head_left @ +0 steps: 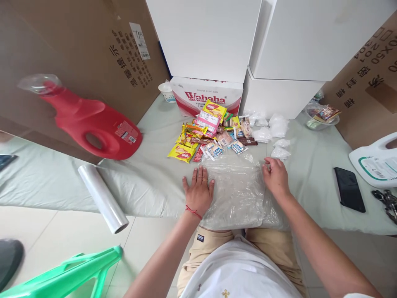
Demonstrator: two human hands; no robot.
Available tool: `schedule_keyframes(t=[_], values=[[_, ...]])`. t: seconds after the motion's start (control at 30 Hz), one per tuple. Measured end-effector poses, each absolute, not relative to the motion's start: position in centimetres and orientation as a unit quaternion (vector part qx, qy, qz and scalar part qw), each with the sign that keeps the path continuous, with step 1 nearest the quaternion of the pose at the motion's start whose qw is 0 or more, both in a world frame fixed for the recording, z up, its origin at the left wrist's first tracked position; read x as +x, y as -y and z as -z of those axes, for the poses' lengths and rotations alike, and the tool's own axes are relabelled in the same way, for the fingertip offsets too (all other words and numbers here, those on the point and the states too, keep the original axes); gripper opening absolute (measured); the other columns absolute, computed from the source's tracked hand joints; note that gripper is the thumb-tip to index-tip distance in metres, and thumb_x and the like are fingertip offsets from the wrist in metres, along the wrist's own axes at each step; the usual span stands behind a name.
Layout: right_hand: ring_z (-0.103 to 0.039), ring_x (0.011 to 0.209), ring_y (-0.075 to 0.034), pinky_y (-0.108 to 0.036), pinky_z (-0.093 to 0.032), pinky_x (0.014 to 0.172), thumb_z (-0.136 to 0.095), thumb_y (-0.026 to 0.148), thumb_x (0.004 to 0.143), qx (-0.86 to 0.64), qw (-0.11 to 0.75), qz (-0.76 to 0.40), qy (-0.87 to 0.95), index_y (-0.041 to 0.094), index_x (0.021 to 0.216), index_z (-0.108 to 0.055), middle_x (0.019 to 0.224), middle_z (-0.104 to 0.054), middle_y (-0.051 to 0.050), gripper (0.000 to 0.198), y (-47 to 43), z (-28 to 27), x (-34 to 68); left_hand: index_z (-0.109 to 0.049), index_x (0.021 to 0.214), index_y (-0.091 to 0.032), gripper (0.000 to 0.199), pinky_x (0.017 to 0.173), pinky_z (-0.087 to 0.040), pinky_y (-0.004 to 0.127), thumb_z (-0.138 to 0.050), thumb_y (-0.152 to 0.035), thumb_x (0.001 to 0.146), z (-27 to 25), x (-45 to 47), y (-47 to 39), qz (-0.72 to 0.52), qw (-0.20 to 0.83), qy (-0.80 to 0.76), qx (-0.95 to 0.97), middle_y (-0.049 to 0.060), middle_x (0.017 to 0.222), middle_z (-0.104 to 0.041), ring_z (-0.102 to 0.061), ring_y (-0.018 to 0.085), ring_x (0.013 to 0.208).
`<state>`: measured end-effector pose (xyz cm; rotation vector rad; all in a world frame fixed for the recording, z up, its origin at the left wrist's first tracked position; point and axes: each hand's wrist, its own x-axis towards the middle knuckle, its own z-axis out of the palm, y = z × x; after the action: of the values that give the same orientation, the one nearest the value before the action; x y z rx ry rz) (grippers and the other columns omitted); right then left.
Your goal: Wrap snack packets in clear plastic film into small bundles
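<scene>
A clear plastic bag (pixel 234 194) lies flat at the near edge of the cloth-covered table, its film wrinkled and shiny. My left hand (pixel 199 190) rests palm down on its left side, fingers stretched out. At the bag's right edge is my right hand (pixel 275 177), with thumb and fingers curled in; whether a bit of film is pinched there I cannot make out. Just beyond the bag sits a heap of wrapped snacks, with a yellow packet (pixel 181 153) at its left and a pink packet (pixel 208 121) on top. Small folded clear bags (pixel 279 126) lie to the right.
Behind the snacks stand a Wahaha carton (pixel 209 97) and white boxes (pixel 204 37). To the left are a red jug (pixel 96 120) and a roll of film (pixel 102 198) overhanging the edge. A phone (pixel 350 189), white jug (pixel 376 163) and plastic bowl (pixel 322 120) are at right.
</scene>
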<state>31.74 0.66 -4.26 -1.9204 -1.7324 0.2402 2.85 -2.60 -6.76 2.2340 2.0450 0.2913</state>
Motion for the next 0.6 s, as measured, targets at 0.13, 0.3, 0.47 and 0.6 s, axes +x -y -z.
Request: schedule_keyframes(t=[0.13, 0.3, 0.47, 0.6], values=[[-0.038, 0.146, -0.034, -0.054, -0.033, 0.118, -0.041, 0.039, 0.103, -0.589, 0.205, -0.053, 0.780, 0.017, 0.152, -0.047, 0.155, -0.049, -0.016, 0.053, 0.5, 4.4, 28.3, -0.038, 0.159, -0.019, 0.059, 0.121, -0.016, 0.072, -0.024, -0.042, 0.106, 6.3, 3.0, 3.5, -0.087, 0.059, -0.673, 0.732, 0.015, 0.164, -0.036, -0.032, 0.032, 0.154], [-0.037, 0.148, -0.033, -0.059, -0.027, 0.120, -0.034, 0.041, 0.106, -0.616, 0.112, -0.061, 0.777, 0.022, 0.151, -0.049, 0.159, -0.047, -0.010, 0.051, 0.9, 6.9, 31.2, -0.042, 0.157, -0.029, 0.055, 0.122, -0.008, 0.072, -0.026, -0.043, 0.106, 6.0, 0.7, 3.5, -0.066, 0.062, -0.645, 0.759, 0.007, 0.164, -0.038, -0.028, 0.032, 0.156], [-0.055, 0.122, -0.034, -0.050, -0.043, 0.106, -0.038, 0.042, 0.103, -0.630, 0.162, -0.058, 0.757, 0.017, 0.133, -0.063, 0.131, -0.065, -0.017, 0.046, -2.9, 4.9, 32.5, -0.036, 0.160, -0.031, 0.056, 0.124, -0.003, 0.067, -0.029, -0.045, 0.106, 6.7, -0.7, 2.9, -0.062, 0.070, -0.607, 0.789, 0.007, 0.167, -0.033, -0.028, 0.030, 0.156], [-0.052, 0.113, -0.038, -0.049, -0.045, 0.095, -0.048, 0.051, 0.099, -0.661, 0.173, 0.003, 0.731, 0.012, 0.131, -0.061, 0.121, -0.063, -0.022, 0.052, -8.6, 3.3, 28.5, -0.035, 0.160, -0.032, 0.057, 0.124, -0.004, 0.067, -0.030, -0.046, 0.105, 6.7, -0.4, 2.8, -0.057, 0.079, -0.616, 0.782, 0.006, 0.167, -0.033, -0.027, 0.031, 0.156]])
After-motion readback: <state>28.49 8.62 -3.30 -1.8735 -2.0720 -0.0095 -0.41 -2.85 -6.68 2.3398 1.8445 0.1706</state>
